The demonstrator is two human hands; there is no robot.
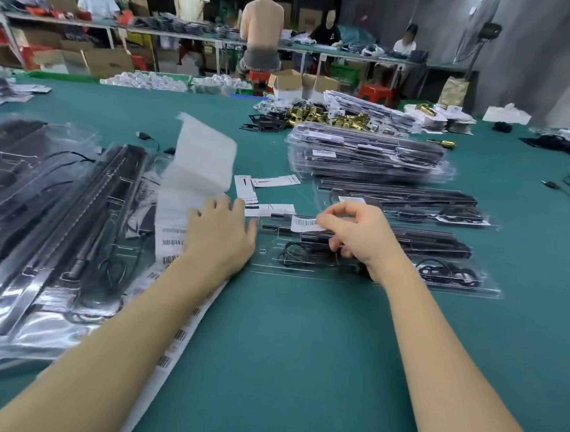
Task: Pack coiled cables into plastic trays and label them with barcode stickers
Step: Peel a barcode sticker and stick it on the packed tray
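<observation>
I see a green table (302, 350) carrying clear plastic trays (373, 274) of black cables, a tray stack (367, 157), a barcode sticker strip (176, 336) (partly curling upward) and brass fittings (309, 115).

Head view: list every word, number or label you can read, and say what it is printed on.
No text can be read.
Barcode sticker pinched by the right hand: bars only, digits blurred.
Sticker strip under the left hand: barcodes, print too small.

I can read no words or numbers: only barcode bars show on the sticker (305, 223) in my right hand (359, 235) and on the label strip (172, 242) under my left hand (220, 235).
</observation>
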